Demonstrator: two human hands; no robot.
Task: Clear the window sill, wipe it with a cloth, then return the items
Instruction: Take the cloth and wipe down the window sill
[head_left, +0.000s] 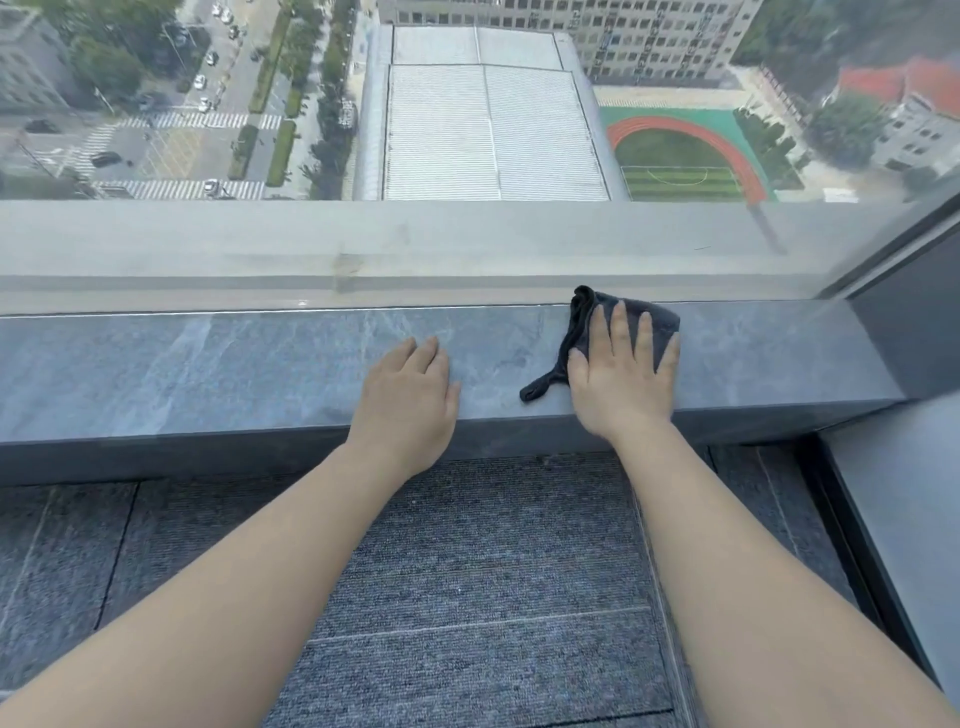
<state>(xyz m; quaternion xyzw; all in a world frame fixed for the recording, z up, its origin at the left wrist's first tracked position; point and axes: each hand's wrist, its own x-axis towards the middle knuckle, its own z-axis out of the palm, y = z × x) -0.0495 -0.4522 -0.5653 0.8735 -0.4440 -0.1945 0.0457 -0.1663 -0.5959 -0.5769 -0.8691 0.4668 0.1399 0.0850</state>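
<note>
A long grey stone window sill (208, 374) runs across the view under a big glass pane. On its right part lies a dark grey cloth (584, 317), bunched at the left with a loose tail hanging toward the sill's front edge. My right hand (621, 374) presses flat on the cloth with straight, spread fingers. My left hand (408, 400) rests palm down on the bare sill to the left of the cloth, fingers straight and together. No other items show on the sill.
The window glass (467, 156) rises right behind the sill, with streets and roofs far below. A dark frame and wall (904, 322) close off the sill at the right. Grey carpet tiles (467, 571) cover the floor below.
</note>
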